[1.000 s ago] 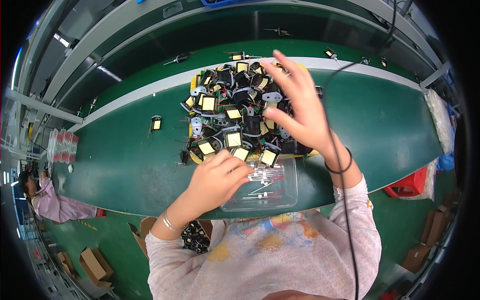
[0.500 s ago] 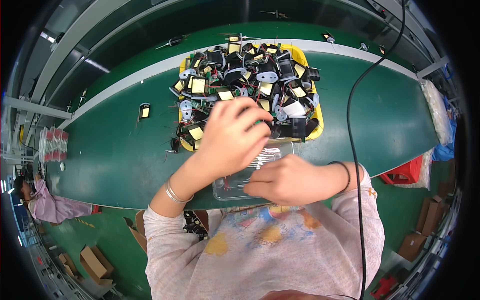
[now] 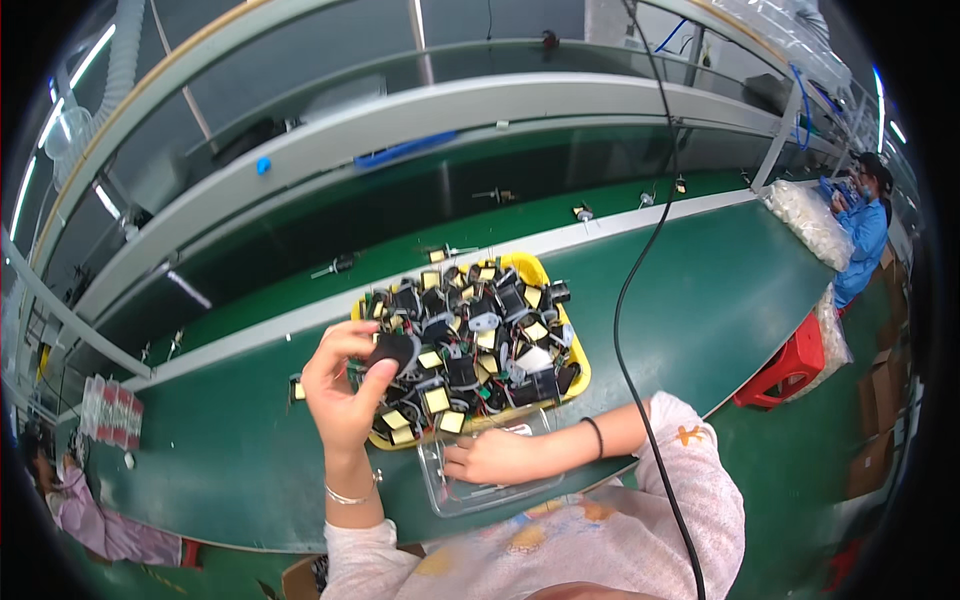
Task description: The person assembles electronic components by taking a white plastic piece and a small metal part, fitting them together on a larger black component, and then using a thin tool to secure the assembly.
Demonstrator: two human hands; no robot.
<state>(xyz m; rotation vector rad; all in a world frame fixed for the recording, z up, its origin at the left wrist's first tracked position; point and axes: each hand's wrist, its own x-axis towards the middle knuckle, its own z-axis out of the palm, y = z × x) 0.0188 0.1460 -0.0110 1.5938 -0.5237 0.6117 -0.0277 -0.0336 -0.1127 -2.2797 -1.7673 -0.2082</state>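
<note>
My left hand [image 3: 345, 392] is raised over the left side of a yellow bin [image 3: 580, 372], its thumb and fingers closed round a black part with a grey rounded end [image 3: 397, 350]. Heaped in the bin are many similar black parts with pale yellow pads [image 3: 436, 400], green circuit boards and thin red wires. My right hand [image 3: 497, 458] reaches into a clear plastic tray [image 3: 432, 490] at the bin's near side. Its fingers are bent together against the tray's contents, and what they hold is hidden. Some thin, light-coloured pieces show in the tray beside them.
A black cable [image 3: 617, 330] hangs across the view right of the bin. One loose part [image 3: 297, 388] lies left of the bin. Beyond a pale rail [image 3: 640, 213], several parts lie on a green strip. A red stool [image 3: 785, 370] and a co-worker in blue [image 3: 868, 235] are at right.
My left hand has moved left from above the tray and now shows a black part in its grip. My right hand stays at the tray. The view has tilted up and turned.
</note>
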